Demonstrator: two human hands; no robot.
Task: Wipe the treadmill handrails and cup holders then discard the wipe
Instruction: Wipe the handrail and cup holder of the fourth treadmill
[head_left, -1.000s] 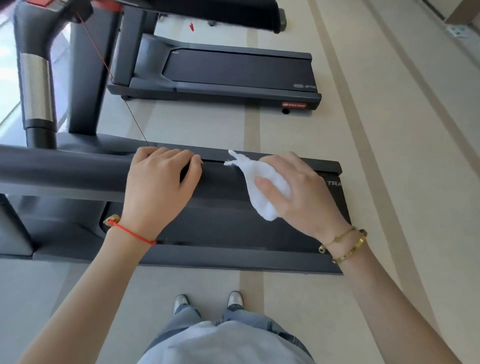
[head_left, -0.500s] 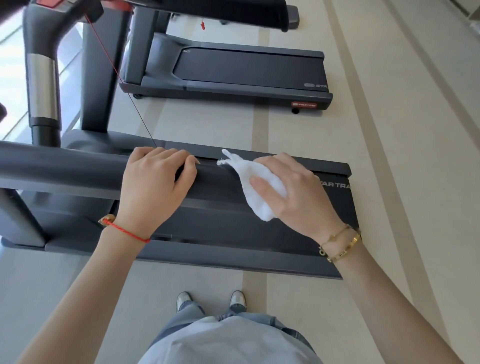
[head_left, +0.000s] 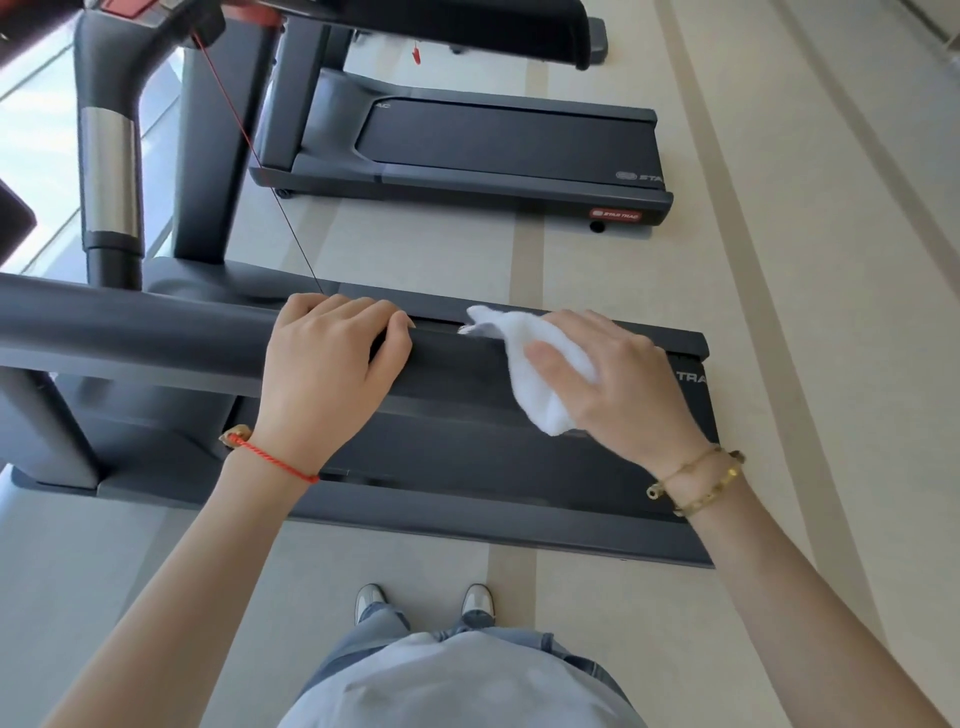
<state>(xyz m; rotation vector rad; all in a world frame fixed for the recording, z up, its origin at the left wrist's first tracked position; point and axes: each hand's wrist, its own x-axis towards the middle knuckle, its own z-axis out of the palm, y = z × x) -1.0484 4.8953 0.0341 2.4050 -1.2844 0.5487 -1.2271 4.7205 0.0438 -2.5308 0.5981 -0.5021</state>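
Far left, a dark padded handrail (head_left: 130, 332) running across the frame toward the right, above a grey treadmill deck (head_left: 467, 457) with a beige floor (head_left: 779, 312) beyond. Behind the rail, an upright post with a silver grip band (head_left: 109, 171), and a thin red cord (head_left: 249, 140) slanting down from the console to the rail. Next along, the left hand (head_left: 327, 379) draped over the handrail, fingers curled over the far edge and thumb on the near side, gripping the bar; a red string bracelet (head_left: 270, 460) at the wrist. Just to the right, apart from that hand, a white wipe (head_left: 524, 364) lying across the top of the same rail, one corner sticking up at the far edge and the lower end hanging over the near side. Over the wipe, the right hand (head_left: 618, 384), thumb pressing the cloth and fingers curved round it on the bar; gold bracelets (head_left: 696, 483) on the wrist. Farther back, a second treadmill (head_left: 493, 145) parallel to the first. At the bottom, two shoes (head_left: 423, 603) below the deck's edge.
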